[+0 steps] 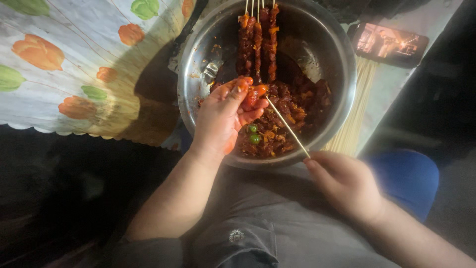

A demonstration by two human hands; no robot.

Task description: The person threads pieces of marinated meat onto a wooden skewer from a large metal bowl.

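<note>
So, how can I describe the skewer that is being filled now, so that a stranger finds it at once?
Find the round metal bowl of red marinated meat. The bare skewer slants across its lower right rim between both hands; unlike the loaded skewers lying at the top, its stick is almost empty.

Around the work: patterned cloth, phone, bundle of spare sticks.

Floral cloth (74, 64) with orange and green tulip shapes, spread at the far left, scalloped near edge hanging over darkness. Phone (391, 44) with a lit screen lying at the far right corner of the pale surface (426, 20). Bundle of bare wooden sticks (354, 106) lying just below the phone, along the right edge. Blue seat (409, 178) at lower right.
</note>
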